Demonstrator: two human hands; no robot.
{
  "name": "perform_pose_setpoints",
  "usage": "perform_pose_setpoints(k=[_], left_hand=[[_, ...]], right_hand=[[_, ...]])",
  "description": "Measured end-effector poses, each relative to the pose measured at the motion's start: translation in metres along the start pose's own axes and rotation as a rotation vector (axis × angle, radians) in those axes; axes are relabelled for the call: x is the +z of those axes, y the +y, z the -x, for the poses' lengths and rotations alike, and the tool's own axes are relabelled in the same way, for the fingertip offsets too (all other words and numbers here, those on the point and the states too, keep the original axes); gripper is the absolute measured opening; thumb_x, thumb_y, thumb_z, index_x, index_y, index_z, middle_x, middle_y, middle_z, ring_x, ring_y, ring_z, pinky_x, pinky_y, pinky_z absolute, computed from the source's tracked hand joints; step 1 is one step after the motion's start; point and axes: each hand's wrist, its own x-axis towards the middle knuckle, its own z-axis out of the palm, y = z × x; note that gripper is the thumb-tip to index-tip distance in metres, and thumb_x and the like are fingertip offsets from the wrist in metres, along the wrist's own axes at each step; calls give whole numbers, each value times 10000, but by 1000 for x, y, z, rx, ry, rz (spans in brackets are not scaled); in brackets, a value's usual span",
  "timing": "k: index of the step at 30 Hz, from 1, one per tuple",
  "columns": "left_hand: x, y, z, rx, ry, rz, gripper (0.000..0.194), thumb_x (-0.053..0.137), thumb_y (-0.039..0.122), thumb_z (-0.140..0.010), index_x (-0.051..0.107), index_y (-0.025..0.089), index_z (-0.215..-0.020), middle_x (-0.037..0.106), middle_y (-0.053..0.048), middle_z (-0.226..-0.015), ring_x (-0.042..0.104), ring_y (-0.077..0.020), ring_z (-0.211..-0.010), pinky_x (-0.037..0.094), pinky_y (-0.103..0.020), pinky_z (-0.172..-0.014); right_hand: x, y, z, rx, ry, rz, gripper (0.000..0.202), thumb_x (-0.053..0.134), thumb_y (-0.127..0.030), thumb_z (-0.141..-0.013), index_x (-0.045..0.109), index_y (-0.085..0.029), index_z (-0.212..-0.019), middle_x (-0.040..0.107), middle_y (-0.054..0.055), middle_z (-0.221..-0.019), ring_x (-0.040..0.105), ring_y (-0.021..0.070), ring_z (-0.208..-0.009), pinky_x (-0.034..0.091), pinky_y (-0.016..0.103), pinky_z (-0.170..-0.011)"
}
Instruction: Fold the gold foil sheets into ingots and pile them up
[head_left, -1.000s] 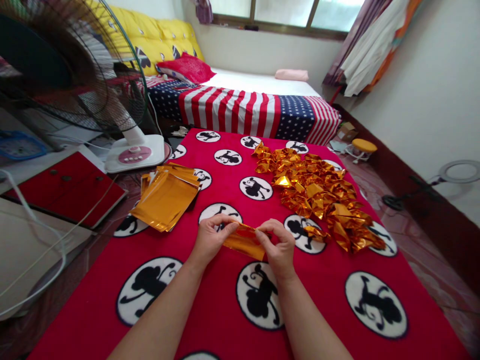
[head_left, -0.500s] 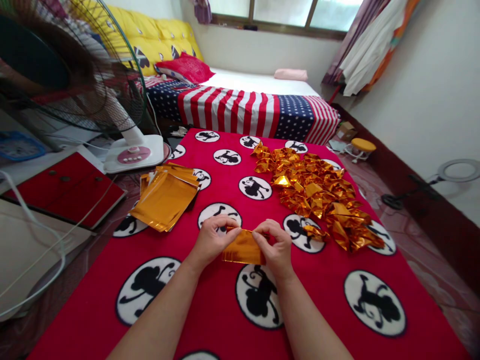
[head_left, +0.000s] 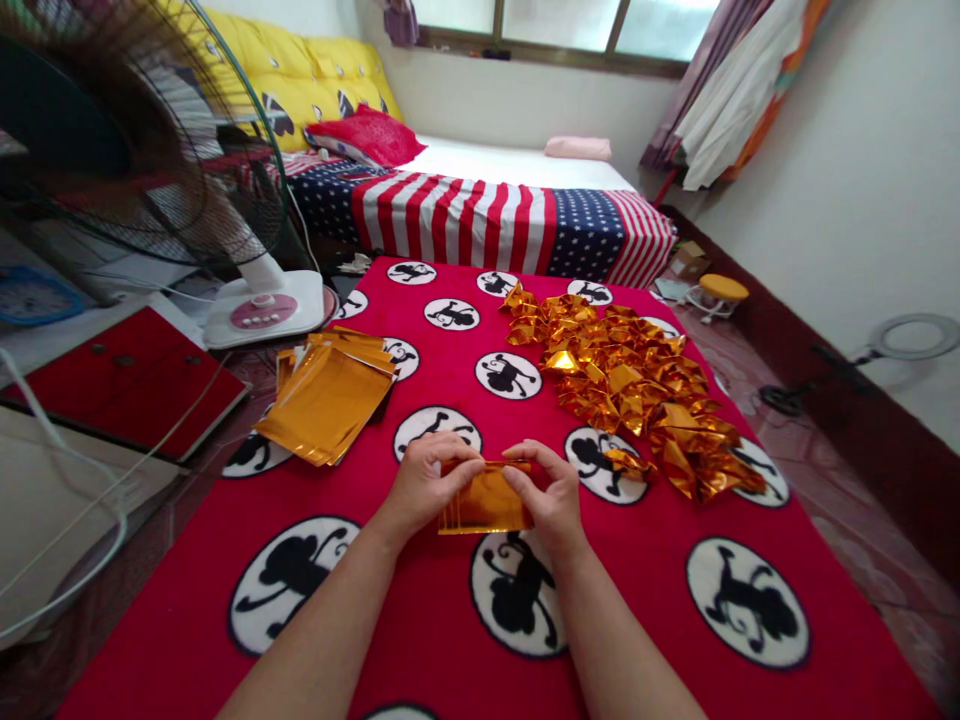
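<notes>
Between my two hands is a sheet of gold foil paper (head_left: 487, 502), folded along its far edge. My left hand (head_left: 431, 480) pinches that edge near its left end, thumb toward me. At the right end my right hand (head_left: 551, 490) grips the same edge between thumb and fingers. The fingertips behind the fold are partly hidden. To the left lies a stack of flat gold foil sheets (head_left: 330, 395). A heap of folded gold foil pieces (head_left: 622, 375) covers the right side of the red cloth, with a small loose folded piece (head_left: 628, 463) at its near edge.
The red cloth (head_left: 360, 625) with monkey prints covers the work surface. A standing fan (head_left: 262, 305) is at the left, near a red panel (head_left: 124, 375). Beyond is a bed (head_left: 480, 215). A yellow stool (head_left: 724, 288) and a ring light (head_left: 915, 337) stand at right.
Slightly more of the gold foil sheet shows below my thumbs, its near edge lower. Both hands keep their pinch at nearly the same place. The whole view has shifted a little.
</notes>
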Motion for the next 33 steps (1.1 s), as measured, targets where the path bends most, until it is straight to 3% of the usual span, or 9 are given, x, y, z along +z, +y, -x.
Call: perform_pose_setpoints(k=[8, 16, 20, 28, 33], left_hand=[[-1, 1, 0, -3, 17, 10, 130, 676, 229, -824, 714, 171, -713, 690, -40, -722, 624, -160, -712, 464, -278, -709], [3, -1, 1, 62, 11, -123, 119, 675, 229, -834, 701, 184, -728, 677, -18, -709, 605, -147, -708, 424, -298, -747], [3, -1, 1, 59, 2, -146, 132, 659, 225, -846, 686, 182, -724, 669, -17, -711, 598, -148, -717, 417, -302, -752], [0, -2, 1, 65, -22, -157, 144, 651, 212, -843, 670, 180, -704, 660, -17, -693, 585, -150, -703, 419, -296, -723], [-1, 0, 1, 82, -21, -172, 140, 660, 213, -837, 669, 181, -701, 652, -9, -670, 580, -144, -678, 410, -296, -714]], right_hand=[[0, 1, -3, 25, 12, -39, 80, 693, -259, -802, 683, -217, -736, 648, 3, -736, 595, 174, -748, 444, 316, -762], [-1, 4, -3, 0, 80, 39, 115, 699, -243, -781, 658, -215, -678, 621, -13, -668, 568, 161, -692, 430, 304, -714], [-1, 1, -5, 20, -27, 137, 120, 638, -268, -829, 650, -214, -723, 654, 8, -725, 591, 176, -726, 439, 311, -708], [-1, -27, -20, -319, -303, 527, 98, 591, -168, -822, 612, -206, -734, 627, 4, -689, 532, 157, -687, 380, 351, -809], [-4, -31, -24, -338, -327, 555, 117, 589, -99, -748, 617, -202, -703, 632, -8, -672, 535, 145, -662, 372, 332, -777]])
